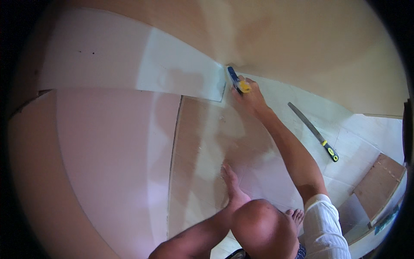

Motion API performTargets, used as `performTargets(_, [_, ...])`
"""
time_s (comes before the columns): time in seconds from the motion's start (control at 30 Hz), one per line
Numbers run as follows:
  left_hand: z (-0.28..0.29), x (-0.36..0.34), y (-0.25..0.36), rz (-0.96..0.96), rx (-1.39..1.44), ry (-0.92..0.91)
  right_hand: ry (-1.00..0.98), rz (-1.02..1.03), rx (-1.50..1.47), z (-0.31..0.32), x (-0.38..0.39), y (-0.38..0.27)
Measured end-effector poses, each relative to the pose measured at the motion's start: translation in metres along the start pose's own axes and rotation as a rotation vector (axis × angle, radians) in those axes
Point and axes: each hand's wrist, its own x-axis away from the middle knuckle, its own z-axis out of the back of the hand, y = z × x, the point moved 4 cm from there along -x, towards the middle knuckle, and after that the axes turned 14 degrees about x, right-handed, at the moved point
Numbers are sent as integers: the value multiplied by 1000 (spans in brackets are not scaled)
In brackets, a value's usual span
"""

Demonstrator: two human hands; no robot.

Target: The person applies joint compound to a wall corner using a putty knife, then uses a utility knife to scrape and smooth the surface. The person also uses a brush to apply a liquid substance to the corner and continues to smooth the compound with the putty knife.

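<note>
My right hand (pixel 251 96) reaches forward and is closed around a small blue tool with a yellow knob (pixel 245 86), which looks like a hand plane. Its long blue body (pixel 233 77) lies against the right end of a white panel (pixel 181 69), close to the corner with the tan wall. My fingers partly hide the tool's underside. To the right of my forearm a flat metal file (pixel 307 123) lies on the tiled floor, its black and yellow handle (pixel 330 152) pointing back toward me. My left hand is outside the picture.
A pale pink panel (pixel 114 159) stands left of a narrow dark gap. The tan wall (pixel 302 47) runs along the far side. At the lower right rests a brown board (pixel 379 183) by a pale edge. My bare foot (pixel 230 179) and knee (pixel 261 220) take up the near middle.
</note>
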Motion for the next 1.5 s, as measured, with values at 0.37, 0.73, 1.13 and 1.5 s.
performTargets(0.37, [-6, -10, 2, 18, 96, -77, 188, 54, 294, -58, -25, -6])
performTargets(0.73, [-13, -12, 10, 14, 51, -69, 2, -109, 209, -47, -34, -23])
performTargets(1.13, [-14, -12, 5, 25, 70, -63, -132, -170, 303, -34, -49, -16])
performTargets(1.5, [6, -7, 2, 53, 55, 13, -184, -89, 143, -22, -32, -44])
